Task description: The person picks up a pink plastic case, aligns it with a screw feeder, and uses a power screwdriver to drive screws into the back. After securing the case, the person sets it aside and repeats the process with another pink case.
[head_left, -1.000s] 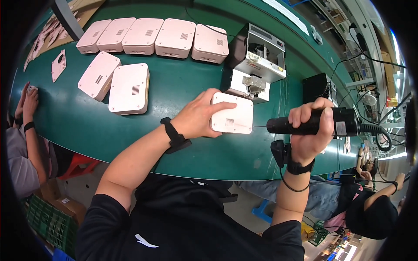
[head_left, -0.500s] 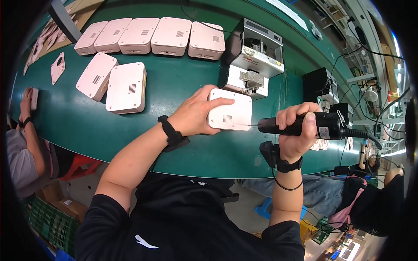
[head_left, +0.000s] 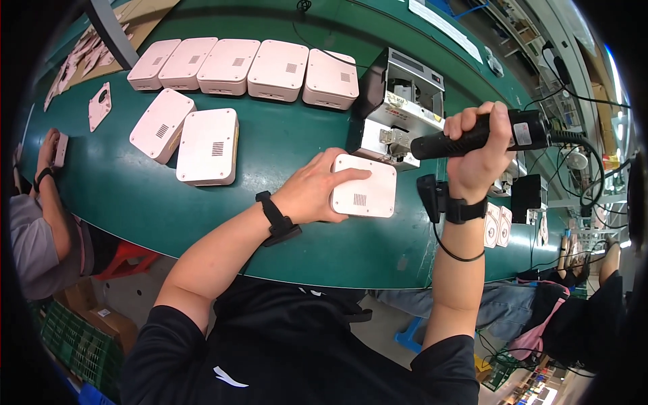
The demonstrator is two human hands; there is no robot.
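Note:
A white plastic box (head_left: pixel 375 183) with rounded corners and a small vent grille lies on the green workbench. My left hand (head_left: pixel 312 187) is closed round its left end, thumb and fingers on the top and side. Up and to the right of the box, my right hand (head_left: pixel 480 152) grips a black corded electric screwdriver (head_left: pixel 466 139). Its nose points left, at the front of a black-and-silver screw feeder (head_left: pixel 403 101). I cannot tell whether the bit touches the feeder.
A row of several white boxes (head_left: pixel 275 69) stands at the back, with two more white boxes (head_left: pixel 207 147) nearer me. A flat white part (head_left: pixel 100 106) lies at the far left. A co-worker's hand (head_left: pixel 48 150) holds a white piece. White panels (head_left: pixel 497 226) lie to the right.
My right hand has lifted the screwdriver away from the white box's right corner, up to the screw feeder. My left hand keeps its hold on the box; the whole view has shifted slightly.

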